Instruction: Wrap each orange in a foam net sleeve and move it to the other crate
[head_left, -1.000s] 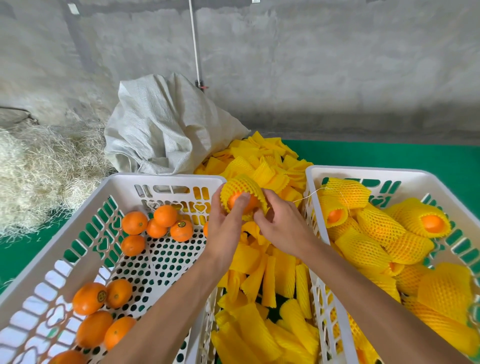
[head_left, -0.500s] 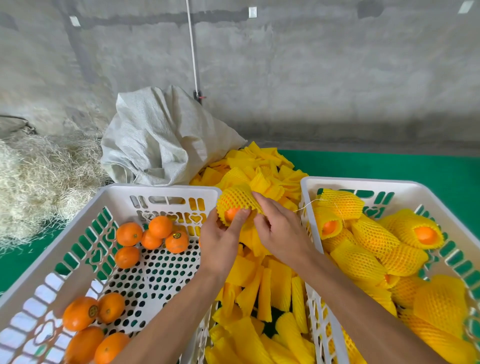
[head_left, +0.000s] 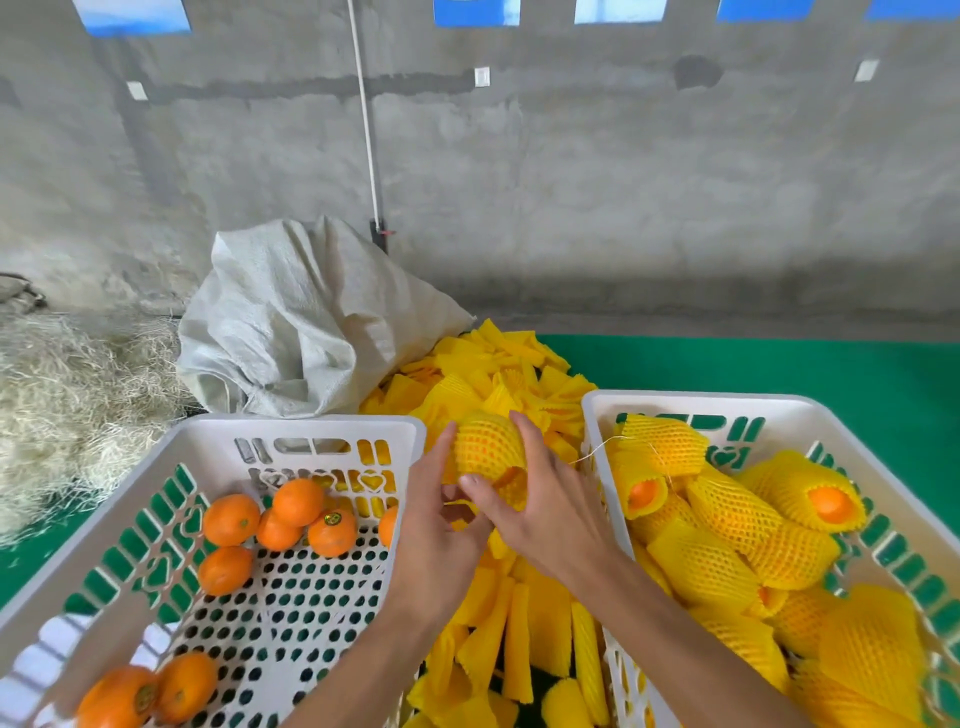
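Observation:
Between the two crates I hold an orange in a yellow foam net sleeve (head_left: 485, 449). My left hand (head_left: 434, 530) cups its left side with the thumb up along it. My right hand (head_left: 540, 506) grips its right side and lower open end, fingers curled round the sleeve. The fruit shows only through the mesh. The left white crate (head_left: 291, 428) holds several bare oranges (head_left: 298, 501) at its far end and near corner. Wrapped oranges (head_left: 727, 525) fill the right white crate (head_left: 691, 402).
A pile of flat yellow foam sleeves (head_left: 519, 618) lies between and behind the crates. A white woven sack (head_left: 306, 322) leans behind the left crate, with straw (head_left: 67, 395) to its left. Green floor (head_left: 779, 364) and a grey concrete wall lie beyond.
The sleeve has been drawn further over the orange, whose open end no longer shows fruit. Both hands shifted slightly lower on it. The camera tilted up.

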